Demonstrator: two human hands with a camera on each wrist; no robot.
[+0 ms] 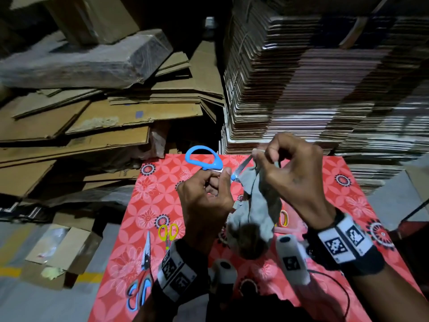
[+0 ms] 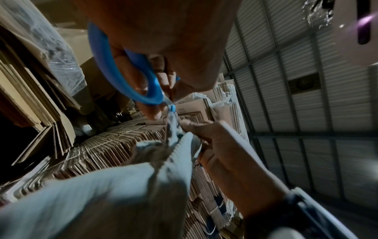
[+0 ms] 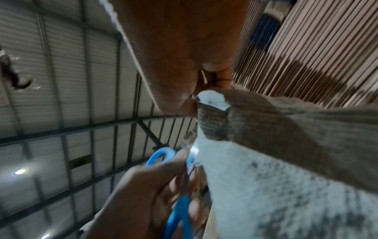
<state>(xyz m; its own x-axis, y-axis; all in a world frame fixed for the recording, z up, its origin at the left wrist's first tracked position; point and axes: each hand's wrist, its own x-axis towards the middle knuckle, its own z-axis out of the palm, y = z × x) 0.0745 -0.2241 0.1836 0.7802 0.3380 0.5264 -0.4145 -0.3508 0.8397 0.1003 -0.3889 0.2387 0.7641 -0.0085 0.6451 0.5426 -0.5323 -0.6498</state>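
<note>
My left hand (image 1: 216,182) grips blue-handled scissors (image 1: 201,156) by the handle loop above the red table. The steel blades (image 1: 243,165) point right into the top edge of a grey knitted sock (image 1: 257,205). My right hand (image 1: 276,156) pinches that top edge and holds the sock hanging, its dark toe end low near my wrists. In the left wrist view the scissors (image 2: 122,77) sit in the left hand (image 2: 163,40), and the blades meet the sock (image 2: 122,194) beside the right hand (image 2: 220,145). The right wrist view shows the sock (image 3: 266,161), the scissors (image 3: 161,156) and the right hand (image 3: 180,48).
A red flower-patterned table cover (image 1: 157,182) lies under the hands. On it lie small yellow scissors (image 1: 168,232), larger blue-handled scissors (image 1: 142,282) and a yellow band (image 1: 283,218). Loose flattened cardboard (image 1: 92,117) is piled on the left, and a tall stack of flat cartons (image 1: 325,89) stands behind.
</note>
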